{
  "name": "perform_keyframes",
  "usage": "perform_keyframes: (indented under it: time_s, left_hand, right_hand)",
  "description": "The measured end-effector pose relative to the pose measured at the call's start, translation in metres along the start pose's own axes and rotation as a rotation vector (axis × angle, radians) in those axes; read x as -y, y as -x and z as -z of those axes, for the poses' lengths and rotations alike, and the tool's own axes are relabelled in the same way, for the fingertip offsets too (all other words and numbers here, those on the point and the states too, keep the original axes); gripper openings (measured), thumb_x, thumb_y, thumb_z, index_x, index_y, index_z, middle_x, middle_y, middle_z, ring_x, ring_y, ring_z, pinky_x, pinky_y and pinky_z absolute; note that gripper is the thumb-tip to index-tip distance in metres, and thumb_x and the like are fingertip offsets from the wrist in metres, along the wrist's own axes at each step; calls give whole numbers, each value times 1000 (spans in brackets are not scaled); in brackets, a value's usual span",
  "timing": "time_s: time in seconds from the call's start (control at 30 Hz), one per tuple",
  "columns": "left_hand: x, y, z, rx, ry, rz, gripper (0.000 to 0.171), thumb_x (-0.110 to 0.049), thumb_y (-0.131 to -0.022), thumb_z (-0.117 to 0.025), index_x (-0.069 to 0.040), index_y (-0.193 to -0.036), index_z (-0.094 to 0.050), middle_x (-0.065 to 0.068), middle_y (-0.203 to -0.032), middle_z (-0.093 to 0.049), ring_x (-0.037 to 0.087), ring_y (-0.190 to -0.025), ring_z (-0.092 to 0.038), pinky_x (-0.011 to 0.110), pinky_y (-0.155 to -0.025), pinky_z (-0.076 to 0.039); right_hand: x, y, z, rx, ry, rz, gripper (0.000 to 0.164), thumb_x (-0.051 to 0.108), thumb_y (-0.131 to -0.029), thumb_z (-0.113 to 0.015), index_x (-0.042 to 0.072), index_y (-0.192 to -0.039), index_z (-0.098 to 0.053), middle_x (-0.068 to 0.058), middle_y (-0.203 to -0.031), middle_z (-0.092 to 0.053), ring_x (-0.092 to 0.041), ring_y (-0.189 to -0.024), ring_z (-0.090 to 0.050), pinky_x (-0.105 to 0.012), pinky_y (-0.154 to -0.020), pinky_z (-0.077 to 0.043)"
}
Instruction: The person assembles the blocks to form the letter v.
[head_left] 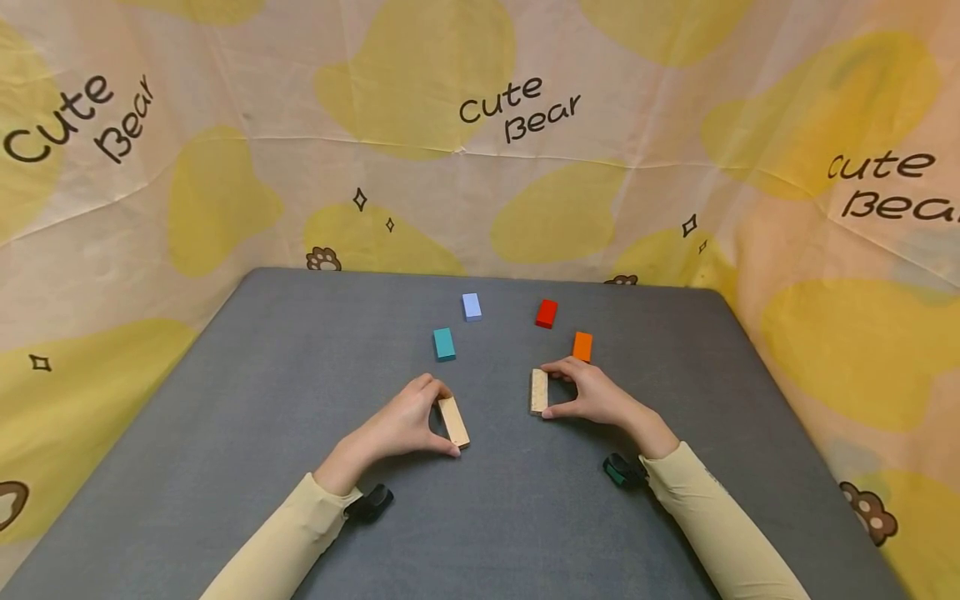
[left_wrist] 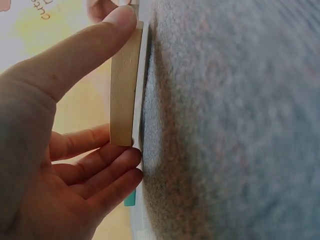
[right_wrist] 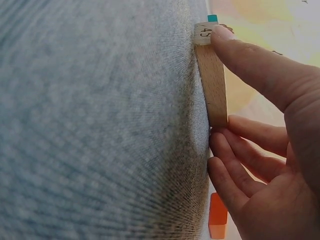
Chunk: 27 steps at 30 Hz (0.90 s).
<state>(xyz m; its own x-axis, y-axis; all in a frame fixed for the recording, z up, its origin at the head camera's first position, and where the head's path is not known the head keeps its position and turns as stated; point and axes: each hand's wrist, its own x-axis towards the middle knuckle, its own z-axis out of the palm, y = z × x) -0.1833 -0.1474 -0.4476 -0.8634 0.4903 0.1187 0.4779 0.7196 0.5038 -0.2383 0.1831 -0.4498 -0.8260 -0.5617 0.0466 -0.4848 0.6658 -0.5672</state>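
Observation:
My left hand [head_left: 397, 425] pinches a plain wooden block [head_left: 453, 422] end to end, thumb at the near end and fingers at the far end. In the left wrist view this wooden block [left_wrist: 124, 90] stays low, close to the grey surface. Across from it, my right hand [head_left: 596, 396] grips a second wooden block [head_left: 538, 392] lengthwise, also between thumb and fingertips. The right wrist view shows dark printed marks on the thumb end of that block [right_wrist: 214, 85]. A gap separates the two blocks. Just beyond the right fingers lies an orange block [head_left: 582, 346].
Behind the hands on the grey table [head_left: 495, 517] lie a teal block [head_left: 444, 344], a light blue block [head_left: 472, 307] and a red block [head_left: 547, 314]. A patterned cloth [head_left: 420, 92] hangs around the back and sides.

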Motion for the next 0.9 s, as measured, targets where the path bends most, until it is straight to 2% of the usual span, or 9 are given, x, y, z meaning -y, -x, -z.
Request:
perform_keyframes:
  time_s: [0.9]
  left_hand:
    - [-9,-1,-3,27,-35,-16,75,-52,-57,-86,-7,-109,-58,0,-100,-51,14,-93,-48,33,-84,-46]
  right_hand:
    - [-1,1,0,3,5,6,74,45,-72,-80,12,-133,-54,-6,-123,-57,-20,-110,-54,-40,-96,-44]
